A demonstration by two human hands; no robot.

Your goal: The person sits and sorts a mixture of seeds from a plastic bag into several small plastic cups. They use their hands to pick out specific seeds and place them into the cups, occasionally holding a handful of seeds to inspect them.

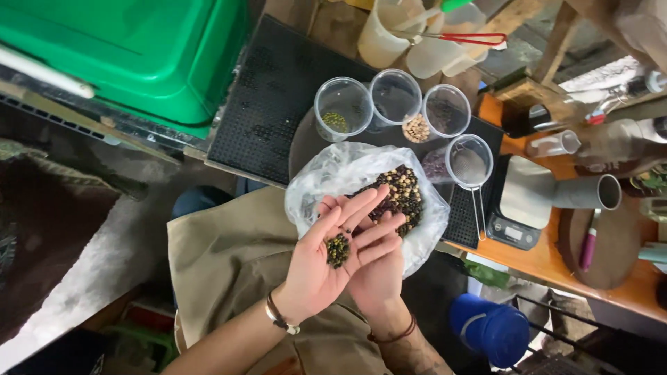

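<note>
Looking down from the head camera, we are seeing our left hand (326, 257) lying palm up with its fingers spread, cradling a small heap of dark and greenish beans (338, 250) in the hollow of the palm rather than clenching them. Our right hand (379, 260) is lying underneath it, fingers reaching toward the left palm; we cannot tell whether it is gripping anything. Just beyond the fingertips a clear plastic bag (333, 177) is sitting open, holding a mound of mixed beans (399, 194). Behind the bag three clear cups (396, 104) are standing in a row on a black mat (271, 104), and a small sieve (470, 163) is resting near a kitchen scale (517, 215) on the wooden counter.
</note>
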